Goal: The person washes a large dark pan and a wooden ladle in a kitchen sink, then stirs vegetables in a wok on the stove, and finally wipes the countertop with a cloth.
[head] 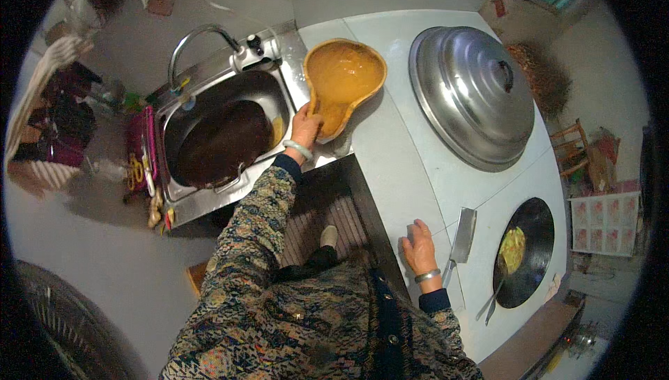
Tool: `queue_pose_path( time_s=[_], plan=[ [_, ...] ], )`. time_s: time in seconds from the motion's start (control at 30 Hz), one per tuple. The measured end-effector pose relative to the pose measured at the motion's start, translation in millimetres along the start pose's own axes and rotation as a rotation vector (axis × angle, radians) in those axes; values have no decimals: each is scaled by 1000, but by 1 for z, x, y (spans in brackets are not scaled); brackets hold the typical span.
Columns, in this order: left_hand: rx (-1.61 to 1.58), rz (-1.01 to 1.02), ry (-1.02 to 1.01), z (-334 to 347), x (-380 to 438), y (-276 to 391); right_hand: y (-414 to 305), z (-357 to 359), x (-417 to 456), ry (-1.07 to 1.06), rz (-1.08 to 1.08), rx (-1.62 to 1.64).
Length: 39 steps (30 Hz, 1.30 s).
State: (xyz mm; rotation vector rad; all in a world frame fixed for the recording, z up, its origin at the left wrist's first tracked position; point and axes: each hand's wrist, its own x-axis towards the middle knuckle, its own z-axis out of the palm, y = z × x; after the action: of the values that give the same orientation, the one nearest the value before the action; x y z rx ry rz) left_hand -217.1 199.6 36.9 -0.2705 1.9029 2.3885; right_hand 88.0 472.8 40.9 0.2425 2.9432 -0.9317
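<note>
My left hand (306, 128) grips the narrow end of a gourd ladle (347, 66) with a wide yellow-brown bowl. The ladle is over the counter beside the sink, and its inside looks wet and shiny. On the counter's near edge rests my right hand (419, 252), holding nothing, its fingers loosely apart. Just right of that hand lies a cleaver (464, 234), its handle pointing towards me. Farther right, a wok (538, 244) set in the stove top holds a flat yellow-green pancake or omelette (512, 251). A metal spatula (494, 296) leans in the wok.
A large domed metal lid (470, 97) sits on the white tiled stove top (392, 171). Left is a steel sink (279, 84) with a curved faucet (196, 35); a dark pan (225, 139) lies inside. Scissors (136, 171) hang at the sink's left side.
</note>
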Motion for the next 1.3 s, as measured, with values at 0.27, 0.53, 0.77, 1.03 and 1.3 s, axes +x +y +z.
queue_pose_path(
  time_s=[0.27,0.53,0.77,1.03,1.3],
  plan=[
    [83,-76,119,-15,-21,-28,1,13,12,-97,-105,3],
    [695,231,78,-86,4,-62,2,2,17,-105,-241,27],
    [140,149,2,7,-92,25,34,-20,-31,157,-105,164],
    [293,-3,-393,57,-171,54,63,-29,-95,334,124,361],
    [355,-233,-834,112,-239,43,20,-72,-141,362,404,1058]
  ],
)
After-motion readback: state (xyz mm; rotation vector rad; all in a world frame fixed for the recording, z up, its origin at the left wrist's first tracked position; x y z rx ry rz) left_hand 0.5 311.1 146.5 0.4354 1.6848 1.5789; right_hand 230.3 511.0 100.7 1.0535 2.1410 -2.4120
